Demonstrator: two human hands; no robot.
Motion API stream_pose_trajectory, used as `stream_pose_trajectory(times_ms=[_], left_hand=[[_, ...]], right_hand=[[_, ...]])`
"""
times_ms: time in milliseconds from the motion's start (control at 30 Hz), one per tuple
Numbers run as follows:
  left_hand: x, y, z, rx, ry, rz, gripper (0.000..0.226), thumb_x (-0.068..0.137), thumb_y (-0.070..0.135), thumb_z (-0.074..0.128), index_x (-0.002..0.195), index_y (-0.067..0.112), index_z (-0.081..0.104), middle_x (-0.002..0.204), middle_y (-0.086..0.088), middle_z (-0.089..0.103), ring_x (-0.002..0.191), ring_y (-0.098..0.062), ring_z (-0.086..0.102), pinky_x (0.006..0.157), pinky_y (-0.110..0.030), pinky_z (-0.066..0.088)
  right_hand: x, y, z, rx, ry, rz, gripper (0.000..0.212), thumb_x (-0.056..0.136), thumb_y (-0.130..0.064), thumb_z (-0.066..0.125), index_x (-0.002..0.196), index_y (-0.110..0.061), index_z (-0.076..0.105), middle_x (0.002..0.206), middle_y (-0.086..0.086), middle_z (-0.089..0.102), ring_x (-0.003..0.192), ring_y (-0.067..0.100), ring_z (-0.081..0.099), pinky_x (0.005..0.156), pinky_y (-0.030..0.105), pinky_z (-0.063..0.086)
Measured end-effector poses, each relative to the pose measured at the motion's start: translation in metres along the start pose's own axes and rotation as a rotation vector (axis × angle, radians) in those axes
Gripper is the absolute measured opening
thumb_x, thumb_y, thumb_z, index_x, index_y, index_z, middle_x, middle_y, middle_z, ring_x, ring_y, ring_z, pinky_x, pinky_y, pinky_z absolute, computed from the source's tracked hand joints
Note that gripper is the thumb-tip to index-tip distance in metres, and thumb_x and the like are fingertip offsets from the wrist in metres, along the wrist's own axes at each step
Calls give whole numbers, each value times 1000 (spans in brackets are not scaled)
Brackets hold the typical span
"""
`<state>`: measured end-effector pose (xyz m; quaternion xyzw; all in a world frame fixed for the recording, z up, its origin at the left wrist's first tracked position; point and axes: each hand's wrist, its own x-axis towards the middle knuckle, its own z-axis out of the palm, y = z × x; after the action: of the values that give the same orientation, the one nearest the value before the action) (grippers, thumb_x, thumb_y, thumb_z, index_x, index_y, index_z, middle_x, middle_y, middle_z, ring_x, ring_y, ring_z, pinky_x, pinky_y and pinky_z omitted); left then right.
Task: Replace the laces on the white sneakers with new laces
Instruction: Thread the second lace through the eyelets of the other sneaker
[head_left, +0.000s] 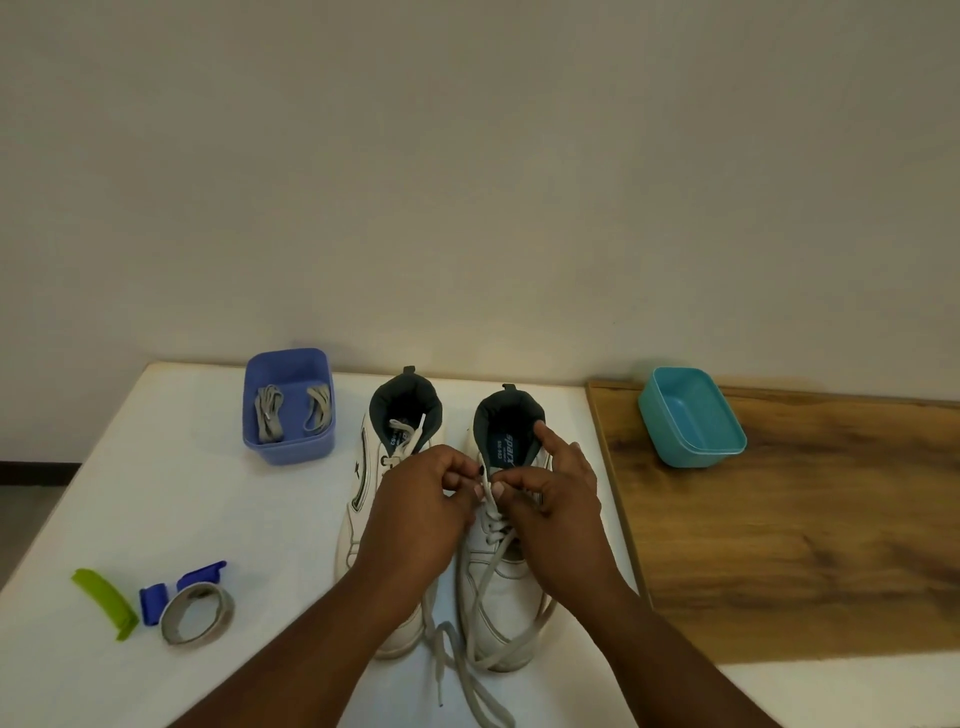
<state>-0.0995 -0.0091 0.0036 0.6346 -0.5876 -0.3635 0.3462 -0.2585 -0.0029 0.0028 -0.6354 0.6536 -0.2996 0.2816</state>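
Two white sneakers stand side by side on the white table, toes towards me. My left hand and my right hand meet over the top eyelets of the right sneaker. Both pinch its white lace between fingertips. The loose ends of that lace trail off the toe onto the table. The left sneaker is partly hidden under my left forearm, with a lace end lying in its opening. Two bundles of grey laces lie in a purple-blue tub at the back left.
An empty teal tub sits on the wooden board to the right. At the front left lie a green clip, blue plastic pieces and a grey tape roll. A plain wall rises behind the table.
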Motion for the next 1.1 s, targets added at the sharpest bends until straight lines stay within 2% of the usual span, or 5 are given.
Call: stream_pose_trajectory(times_ms=[433,667,800,900,1100], left_hand=[[-6,17,-16,225,118,167,9,100,22,51,93,26,52,93,11,62,76,-6,61,67,-21,49],[-4,68,-57,-1252,236,-78,26,105,8,35,84,19,47,74,-2,52,54,-10,54,51,-21,45],[0,54,-72,-349,430,254,16,105,18,43,96,21,56,77,3,58,55,-5,49,50,-14,39],[1,23,-52,428,56,271,28,97,49,53,121,37,59,101,15,66,85,1,61,68,-16,43],[6,15,-39,608,-82,295,26,103,41,47,110,31,69,99,9,67,79,-4,57,68,-15,36]], right_hand=[[-7,-5,-16,-271,-165,-30,48,93,-53,64,139,-47,53,169,-15,7,156,19,-2,124,50,8],[-6,-2,-17,-290,-188,-23,62,82,-73,64,138,-49,53,169,-13,8,155,20,3,123,49,11],[-6,-2,-21,-298,-204,-23,69,77,-82,60,138,-51,53,169,-14,8,155,20,5,123,51,10],[-6,-5,-19,-309,-180,-29,72,75,-87,56,136,-49,55,170,-13,9,155,19,8,122,48,11],[-8,-7,-20,-363,-184,-42,79,71,-87,61,139,-48,52,170,-11,7,155,19,10,123,45,11]])
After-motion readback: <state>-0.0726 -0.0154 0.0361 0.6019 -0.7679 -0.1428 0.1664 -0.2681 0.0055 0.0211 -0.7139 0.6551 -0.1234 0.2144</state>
